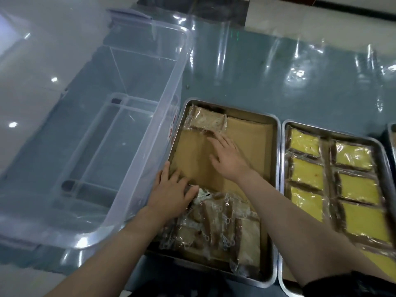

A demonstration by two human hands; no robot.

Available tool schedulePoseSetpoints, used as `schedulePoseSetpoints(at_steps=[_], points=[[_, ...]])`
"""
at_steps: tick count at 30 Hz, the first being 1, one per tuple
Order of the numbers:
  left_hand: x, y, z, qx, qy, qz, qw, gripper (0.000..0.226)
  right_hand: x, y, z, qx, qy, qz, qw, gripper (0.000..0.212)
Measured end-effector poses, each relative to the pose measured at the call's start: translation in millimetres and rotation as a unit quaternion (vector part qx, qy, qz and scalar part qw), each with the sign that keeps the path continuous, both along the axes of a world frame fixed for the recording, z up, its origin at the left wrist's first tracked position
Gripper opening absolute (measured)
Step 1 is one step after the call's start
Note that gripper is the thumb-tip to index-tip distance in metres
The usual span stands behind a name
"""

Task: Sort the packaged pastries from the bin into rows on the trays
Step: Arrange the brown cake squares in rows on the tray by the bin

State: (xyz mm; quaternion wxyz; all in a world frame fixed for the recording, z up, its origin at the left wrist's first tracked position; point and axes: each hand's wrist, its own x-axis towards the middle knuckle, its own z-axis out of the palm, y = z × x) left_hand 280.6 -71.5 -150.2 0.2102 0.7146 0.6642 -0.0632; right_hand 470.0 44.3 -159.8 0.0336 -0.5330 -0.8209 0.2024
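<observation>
A steel tray [277,168] lined with brown paper lies in front of me. One wrapped brown pastry [206,120] rests flat in its far left corner. A loose pile of wrapped brown pastries [216,226] fills its near end. My left hand [171,192] rests on the far edge of that pile, fingers curled over a packet by the tray's left rim. My right hand [227,157] lies flat and spread over the bare paper, fingertips just short of the far pastry. The clear plastic bin [137,159] at the left has nothing in it.
A second steel tray [383,151] to the right holds two rows of wrapped yellow pastries [308,172]. A further tray edge [393,133] shows at the far right. Shiny plastic sheeting [278,71] covers the table beyond the trays.
</observation>
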Motion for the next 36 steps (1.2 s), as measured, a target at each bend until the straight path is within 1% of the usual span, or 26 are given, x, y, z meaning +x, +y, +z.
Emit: schedulePoseSetpoints(at_steps=[3,8,12,14,17,20,22,24,26,28,30,32,34,36], points=[[-3,-1,3,-0.016,-0.024,0.000,1.000,0.072,19,-27,6,-0.003,0.012,-0.028,1.000,0.056],[-3,-9,10,-0.026,-0.037,-0.007,0.999,0.066,47,-75,10,-0.039,0.059,-0.088,0.994,0.055],[7,-18,23,0.021,-0.079,-0.005,0.997,0.055,61,-114,16,-0.048,0.106,-0.142,0.983,0.052],[12,-22,22,0.052,-0.104,-0.019,0.993,0.058,65,-135,21,-0.045,0.124,-0.184,0.974,0.049],[19,-27,21,0.056,-0.146,-0.054,0.986,0.059,68,-163,25,-0.038,0.128,-0.225,0.965,0.047],[29,-33,21,0.052,-0.138,-0.091,0.985,0.056,69,-186,27,-0.024,0.118,-0.257,0.959,0.052],[32,-34,18,0.049,-0.122,-0.097,0.987,0.055,68,-201,29,-0.022,0.120,-0.286,0.951,0.054],[31,-34,14,0.042,-0.115,-0.093,0.988,0.053,64,-216,30,-0.034,0.116,-0.288,0.950,0.048],[29,-33,14,0.040,-0.122,-0.094,0.987,0.051,61,-226,30,-0.065,0.095,-0.275,0.955,0.042],[27,-31,16,0.043,-0.129,-0.103,0.985,0.051,58,-229,29,-0.093,0.077,-0.260,0.958,0.051],[24,-26,18,0.034,-0.131,-0.111,0.985,0.052,55,-228,28,-0.109,0.082,-0.244,0.960,0.065],[22,-21,19,0.013,-0.135,-0.118,0.984,0.052,54,-226,29,-0.121,0.091,-0.226,0.962,0.073],[20,-18,21,-0.003,-0.148,-0.123,0.981,0.050,54,-219,28,-0.132,0.089,-0.215,0.964,0.075],[19,-15,23,-0.015,-0.160,-0.126,0.979,0.050,56,-207,25,-0.125,0.098,-0.214,0.964,0.072]])
